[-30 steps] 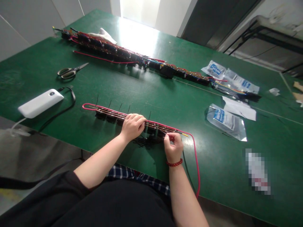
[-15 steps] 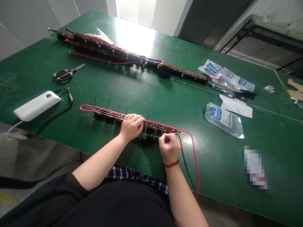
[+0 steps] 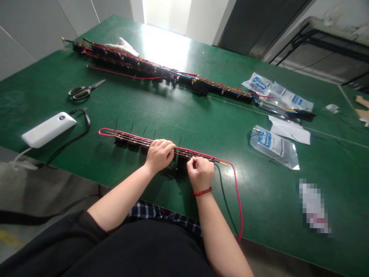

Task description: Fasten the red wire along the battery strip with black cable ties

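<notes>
A narrow black wired assembly (image 3: 135,141) lies across the near part of the green table, with thin black ties sticking up from it. Along its top runs a red cable (image 3: 238,188), looped at the left end and hanging over the table's edge at the right. My left hand (image 3: 160,154) is wrapped over the middle of the assembly and grips it. To its right, my right hand (image 3: 200,172) is closed in a pinch at the assembly's near side. What its fingertips hold is too small to make out.
A longer wired assembly (image 3: 150,71) stretches across the back. At the left lie scissors (image 3: 82,91) and a white power bank (image 3: 49,129) with cables. Plastic bags (image 3: 275,146) and white paper (image 3: 290,129) lie at the right, with a blurred item (image 3: 314,207) nearer.
My right hand has shifted a little left and up along the assembly, still pinched. My left hand stays where it was. The whole view has moved slightly.
</notes>
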Demonstrator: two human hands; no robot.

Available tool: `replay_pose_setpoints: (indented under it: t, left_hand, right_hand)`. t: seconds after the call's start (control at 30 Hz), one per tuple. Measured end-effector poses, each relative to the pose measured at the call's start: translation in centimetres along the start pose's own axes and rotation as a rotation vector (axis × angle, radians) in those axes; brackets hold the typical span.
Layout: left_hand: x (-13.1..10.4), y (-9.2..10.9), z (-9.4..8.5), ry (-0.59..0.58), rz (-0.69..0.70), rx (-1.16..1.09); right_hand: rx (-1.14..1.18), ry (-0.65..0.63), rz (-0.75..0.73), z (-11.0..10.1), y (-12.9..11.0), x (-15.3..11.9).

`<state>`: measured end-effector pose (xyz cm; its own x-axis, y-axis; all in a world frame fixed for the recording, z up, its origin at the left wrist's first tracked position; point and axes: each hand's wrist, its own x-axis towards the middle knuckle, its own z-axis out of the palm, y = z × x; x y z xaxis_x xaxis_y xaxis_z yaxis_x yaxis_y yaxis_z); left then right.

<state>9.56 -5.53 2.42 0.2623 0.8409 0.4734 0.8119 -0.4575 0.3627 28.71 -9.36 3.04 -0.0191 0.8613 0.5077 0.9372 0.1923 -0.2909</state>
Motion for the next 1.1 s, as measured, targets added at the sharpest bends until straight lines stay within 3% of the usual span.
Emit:
replay_pose_setpoints:
  t: [0.37,0.57,0.7,0.8,0.93,1.1]
  left_hand:
    - [-0.1,0.3,-0.2,0.005,0.001,0.034]
    - [0.6,2.3,-1.0,0.000,0.066,0.028]
    - [2.4,4.3,-0.9,-0.104,0.122,0.010]
    - [3.9,5.0,-0.1,-0.246,0.060,0.076]
    - [5.0,4.9,0.9,-0.448,-0.019,0.068]
    - [5.6,4.4,1.2,-0.503,-0.139,-0.047]
  right_hand:
    - [0.094,-0.011,0.018,0.4,0.2,-0.1]
    - [0.100,-0.015,0.022,0.5,0.3,-0.1]
    - [0.099,-0.018,-0.007,0.5,0.5,-0.1]
    - [0.101,-0.017,-0.018,0.5,0.5,-0.2]
    - [0.105,-0.020,-0.013,0.5,0.5,-0.2]
    - [0.100,-0.038,-0.008,0.5,0.5,-0.2]
